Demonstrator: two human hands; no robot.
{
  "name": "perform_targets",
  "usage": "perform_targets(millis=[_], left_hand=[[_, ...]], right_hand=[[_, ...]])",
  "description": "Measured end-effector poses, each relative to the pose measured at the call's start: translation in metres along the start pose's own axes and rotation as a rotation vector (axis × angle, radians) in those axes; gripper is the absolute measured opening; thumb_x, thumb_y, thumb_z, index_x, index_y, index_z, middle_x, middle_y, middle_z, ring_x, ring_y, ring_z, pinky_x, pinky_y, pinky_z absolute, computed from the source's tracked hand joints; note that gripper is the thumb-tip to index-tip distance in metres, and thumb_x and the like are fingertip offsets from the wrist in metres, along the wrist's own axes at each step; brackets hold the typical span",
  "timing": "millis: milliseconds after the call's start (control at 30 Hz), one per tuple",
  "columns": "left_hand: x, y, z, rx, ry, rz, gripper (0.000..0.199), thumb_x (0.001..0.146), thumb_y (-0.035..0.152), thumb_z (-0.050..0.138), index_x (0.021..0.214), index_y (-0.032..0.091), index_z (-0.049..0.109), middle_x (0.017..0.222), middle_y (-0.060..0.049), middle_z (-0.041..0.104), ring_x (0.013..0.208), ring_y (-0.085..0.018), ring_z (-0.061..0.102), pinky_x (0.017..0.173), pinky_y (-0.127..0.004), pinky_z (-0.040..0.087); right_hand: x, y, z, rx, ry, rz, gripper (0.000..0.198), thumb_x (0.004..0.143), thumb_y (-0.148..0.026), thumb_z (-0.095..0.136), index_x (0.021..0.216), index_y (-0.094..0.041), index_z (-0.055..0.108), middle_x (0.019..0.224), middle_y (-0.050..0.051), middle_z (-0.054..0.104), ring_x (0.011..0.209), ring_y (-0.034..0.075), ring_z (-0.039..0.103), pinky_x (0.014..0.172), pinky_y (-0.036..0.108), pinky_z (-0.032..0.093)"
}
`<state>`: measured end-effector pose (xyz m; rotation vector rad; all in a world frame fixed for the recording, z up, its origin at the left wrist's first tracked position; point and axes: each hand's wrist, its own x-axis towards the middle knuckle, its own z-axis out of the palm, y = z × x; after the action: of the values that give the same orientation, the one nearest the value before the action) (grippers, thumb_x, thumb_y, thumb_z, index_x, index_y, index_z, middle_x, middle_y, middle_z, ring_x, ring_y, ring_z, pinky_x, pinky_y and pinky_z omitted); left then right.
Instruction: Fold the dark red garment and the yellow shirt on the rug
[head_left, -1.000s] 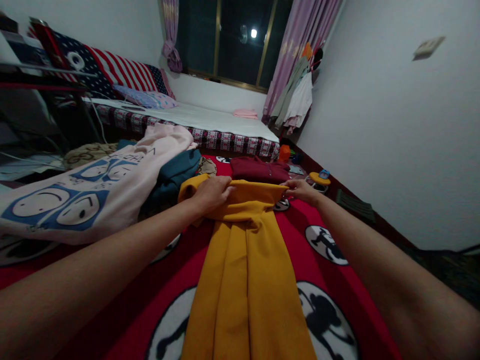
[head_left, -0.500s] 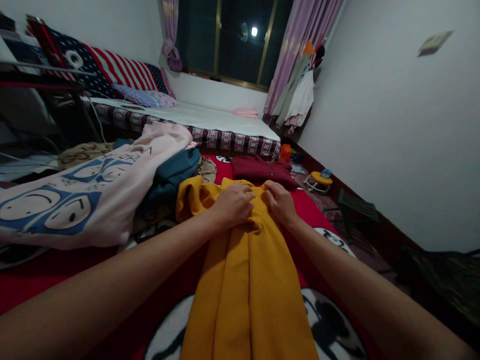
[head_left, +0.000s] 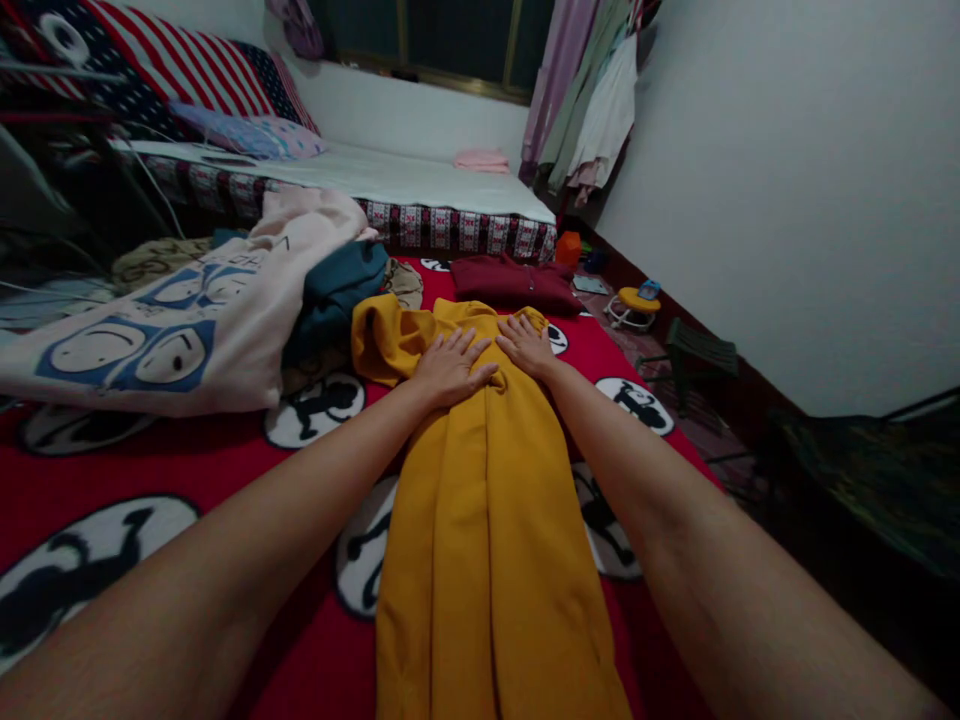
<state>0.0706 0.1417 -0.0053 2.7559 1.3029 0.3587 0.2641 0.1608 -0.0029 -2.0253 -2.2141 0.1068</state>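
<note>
Left hand: I am laying my left hand (head_left: 452, 370) on the upper part of the garment, its fingers spread wide and gripping nothing.
Right hand: I am resting my right hand (head_left: 526, 346) just to the right, palm down, fingers stretched out; it too is pinching no cloth that I can make out.
Yellow garment: It is lying lengthwise between my arms, the yellow garment (head_left: 529, 500) running from under my palms toward me and out of the near edge of view, with long creases along it.
Left bunch: Part of the yellow cloth is sticking out loosely to the left, beyond my left hand.
Change: A second ago I was stretching the top edge out to the right; now my hands are lying close together and no taut corner is showing.
Meaning: I am judging this as pressing and smoothing rather than pulling, with the loose bunch still looking unsettled.
Surroundings: A red blanket (head_left: 217, 470) is lying underneath; a pale pink garment (head_left: 251, 375) and a teal garment (head_left: 341, 290) are heaping up at left, and a maroon garment (head_left: 517, 285) is lying just beyond.
</note>
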Motion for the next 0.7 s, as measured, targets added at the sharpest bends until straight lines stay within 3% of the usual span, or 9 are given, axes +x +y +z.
perform_targets(millis=[167,300,467,600,700], left_hand=[[-0.036,0.004,-0.001,0.033,0.031,0.007,0.066,0.096,0.059,0.025,0.149,0.020,0.030,0.157,-0.013,0.023,0.144,-0.028,0.020,0.116,-0.044,0.016],[-0.072,0.010,-0.004,0.038,0.027,0.017,0.063,0.097,0.053,0.029,0.150,0.019,0.028,0.158,-0.014,0.017,0.146,-0.030,0.014,0.116,-0.046,0.015],[-0.124,0.026,-0.011,-0.004,-0.033,0.096,0.062,0.097,0.051,0.031,0.149,0.018,0.029,0.159,-0.013,0.014,0.147,-0.027,0.010,0.117,-0.047,0.016],[-0.170,0.037,-0.025,-0.080,-0.103,0.199,0.058,0.096,0.045,0.035,0.148,0.021,0.031,0.158,-0.010,0.018,0.146,-0.023,0.013,0.118,-0.046,0.014],[-0.192,0.035,-0.045,-0.234,-0.197,0.267,0.055,0.092,0.041,0.046,0.143,0.020,0.043,0.155,-0.010,0.026,0.144,-0.024,0.024,0.117,-0.040,0.021]], right_hand=[[-0.058,-0.013,-0.002,0.041,-0.068,0.025,0.058,0.099,-0.044,0.027,0.153,-0.023,0.018,0.161,0.007,0.007,0.147,0.027,0.000,0.113,0.060,0.009],[-0.114,-0.029,-0.003,0.017,-0.059,0.047,0.060,0.099,-0.041,0.026,0.154,-0.021,0.011,0.160,0.009,0.005,0.147,0.027,0.004,0.113,0.061,0.010],[-0.170,-0.057,-0.006,-0.075,-0.029,0.070,0.057,0.097,-0.033,0.030,0.152,-0.015,0.022,0.159,0.013,0.013,0.146,0.031,0.009,0.112,0.064,0.012],[-0.179,-0.081,-0.013,-0.044,0.104,0.043,0.055,0.092,-0.017,0.032,0.146,-0.013,0.035,0.156,0.015,0.023,0.145,0.028,0.019,0.114,0.059,0.013],[-0.163,-0.094,-0.016,0.069,0.216,0.052,0.056,0.090,-0.020,0.037,0.146,-0.011,0.034,0.157,0.014,0.023,0.145,0.025,0.020,0.115,0.055,0.017]])
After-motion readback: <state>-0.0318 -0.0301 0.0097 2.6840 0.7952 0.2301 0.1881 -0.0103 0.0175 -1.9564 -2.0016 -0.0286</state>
